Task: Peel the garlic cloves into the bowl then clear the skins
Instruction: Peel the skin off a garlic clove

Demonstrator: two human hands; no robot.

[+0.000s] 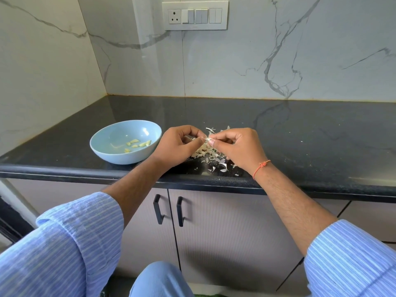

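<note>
Garlic clove [206,138] sits pinched between curled fingers of left hand [179,144] and right hand [240,146] above skins [211,154].

— Any writing you can make out from here?

— None. The switch plate [195,15] on the wall bears no readable mark; there may be a faint one along its lower edge, but it is too small to tell.

— The bowl [102,150]?

— Plain blue, no label or number on it.

— The cabinet doors [225,228]?

— Nothing printed there.
</note>
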